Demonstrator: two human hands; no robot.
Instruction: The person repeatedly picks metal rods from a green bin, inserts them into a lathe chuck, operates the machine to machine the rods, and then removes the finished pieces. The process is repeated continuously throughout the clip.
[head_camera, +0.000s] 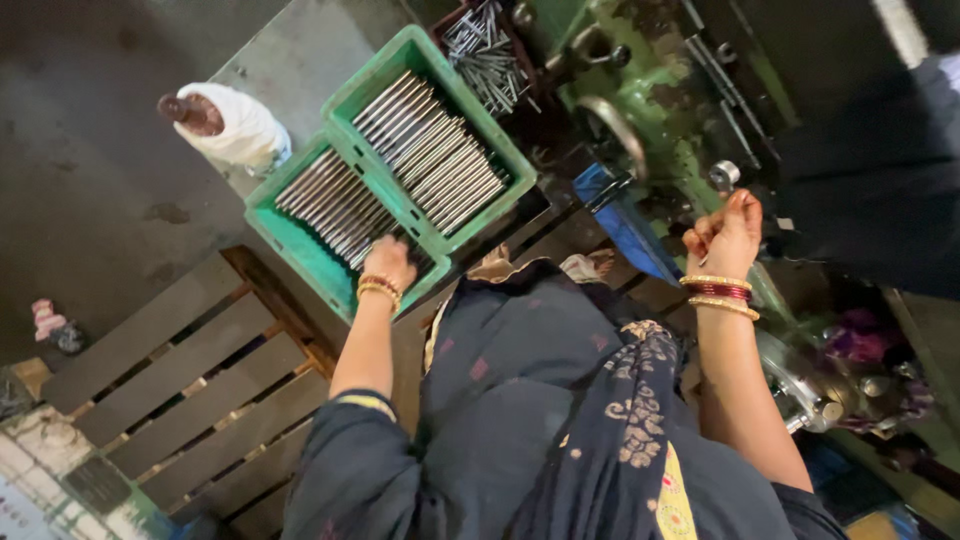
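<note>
Steel rods (345, 205) are stacked side by side in 2 green plastic crates (300, 250), and the left hand (390, 262) is lowered into the nearer crate, fingers curled down among the rods at its near edge. Whether a rod is actually gripped cannot be told, since the fingertips are hidden. The right hand (728, 235) is raised at the green machine (650, 100), closed into a loose fist beside a small round metal knob (724, 175); what, if anything, is pinched inside cannot be told.

Several risks are judged from this. Bangles (718, 290) are worn on both wrists and a loose patterned scarf (640, 400) hangs near the machine, so cloth or jewellery could be caught by a turning part. Rods pulled blind from the crate could be dislodged and rolled onto the wooden pallet (180, 370). Fingers could be nicked by sharp rod ends.
</note>
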